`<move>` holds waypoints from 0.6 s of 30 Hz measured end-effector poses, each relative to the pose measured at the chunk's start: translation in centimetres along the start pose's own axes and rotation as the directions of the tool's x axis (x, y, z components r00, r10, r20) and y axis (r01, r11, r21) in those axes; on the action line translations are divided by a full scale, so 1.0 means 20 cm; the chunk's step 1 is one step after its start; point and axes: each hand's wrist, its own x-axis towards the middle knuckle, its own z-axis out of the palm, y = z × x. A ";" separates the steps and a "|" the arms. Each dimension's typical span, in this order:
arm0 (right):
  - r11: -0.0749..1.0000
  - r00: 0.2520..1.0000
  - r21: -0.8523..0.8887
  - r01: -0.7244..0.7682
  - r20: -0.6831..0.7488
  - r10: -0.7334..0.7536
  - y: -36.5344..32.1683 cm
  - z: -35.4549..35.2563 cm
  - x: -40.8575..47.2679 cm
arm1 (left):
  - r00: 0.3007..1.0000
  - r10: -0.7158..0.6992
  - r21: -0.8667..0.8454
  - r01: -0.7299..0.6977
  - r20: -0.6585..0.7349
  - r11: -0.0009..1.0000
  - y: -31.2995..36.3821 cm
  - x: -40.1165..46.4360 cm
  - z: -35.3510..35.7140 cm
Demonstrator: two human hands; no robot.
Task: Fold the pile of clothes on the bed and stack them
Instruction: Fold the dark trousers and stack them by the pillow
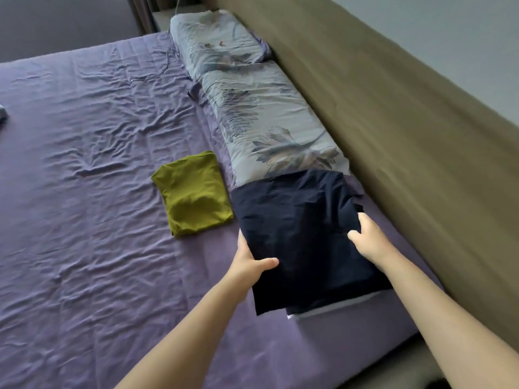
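We see both our hands on a folded dark navy garment (303, 234) at the near right part of the bed, close to the headboard (393, 136). Our left hand (252, 262) grips the garment's left edge, thumb lying on top of the cloth and the other fingers tucked beneath it, out of sight. Our right hand (368, 240) holds the right side, thumb pressed on top and fingers curled over the far edge of the cloth. The garment is roughly rectangular; its far edge overlaps the near end of a grey flowered pillow (269, 119), and we cannot tell whether the cloth lies on the bed or is lifted a little above it. A pale strip (334, 306) shows just under its near edge.

Just beside the navy garment, to its left, a folded olive-green garment (193, 192) lies flat on the purple sheet (84, 164), apart from the navy one by a narrow gap. The sheet is creased all over. A second grey flowered pillow (213, 40) lies farther along the headboard, end to end with the first. A thin cable (168, 54) trails across the sheet near that far pillow. At the far left edge of the view a small bit of grey cloth (2, 115) shows.
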 end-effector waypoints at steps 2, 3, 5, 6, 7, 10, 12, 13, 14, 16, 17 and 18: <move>1.000 1.000 -0.027 -0.004 -0.031 0.003 0.08 -0.07 0.01 | 0.998 -0.036 0.021 0.035 0.043 0.999 0.00 0.03 0.10; 0.999 0.999 -0.036 -0.010 -0.045 0.008 0.12 -0.10 0.02 | 0.997 -0.055 0.027 0.053 0.052 0.998 -0.01 0.04 0.15; 0.999 0.997 -0.038 -0.020 -0.071 0.017 0.20 -0.14 0.03 | 0.997 -0.052 0.058 0.049 0.057 0.997 -0.03 0.07 0.22; 0.999 0.996 -0.034 -0.023 -0.087 0.020 0.24 -0.16 0.04 | 0.998 -0.030 0.084 0.025 0.059 0.996 -0.05 0.08 0.25; 0.999 0.994 -0.028 -0.028 -0.106 0.025 0.27 -0.17 0.04 | 0.998 -0.009 0.109 0.002 0.060 0.994 -0.07 0.10 0.28; 0.998 0.988 -0.009 -0.069 -0.141 0.068 0.36 -0.19 0.06 | 0.998 0.001 0.186 -0.014 0.070 0.982 -0.13 0.14 0.35; 0.994 0.983 0.002 -0.113 -0.143 0.112 0.42 -0.18 0.07 | 0.994 -0.034 0.306 0.001 0.102 0.952 -0.15 0.15 0.37; 0.992 0.981 -0.002 -0.127 -0.146 0.126 0.44 -0.17 0.07 | 0.992 -0.057 0.411 0.007 0.110 0.912 -0.17 0.15 0.39; 0.991 0.979 -0.019 -0.136 -0.156 0.131 0.45 -0.16 0.07 | 0.994 -0.058 0.543 -0.001 0.091 0.839 -0.18 0.14 0.40; 0.982 0.972 -0.147 -0.121 -0.217 0.087 0.45 -0.11 0.06 | 0.997 0.073 0.795 -0.065 0.026 0.604 -0.21 0.12 0.40; 0.957 0.965 -0.276 -0.086 -0.263 0.011 0.43 -0.09 0.04 | 0.985 0.165 0.879 -0.116 0.043 0.462 -0.22 0.12 0.40; 0.911 0.955 -0.411 -0.036 -0.282 -0.089 0.42 -0.05 0.02 | 0.969 0.226 0.930 -0.176 0.105 0.323 -0.23 0.12 0.39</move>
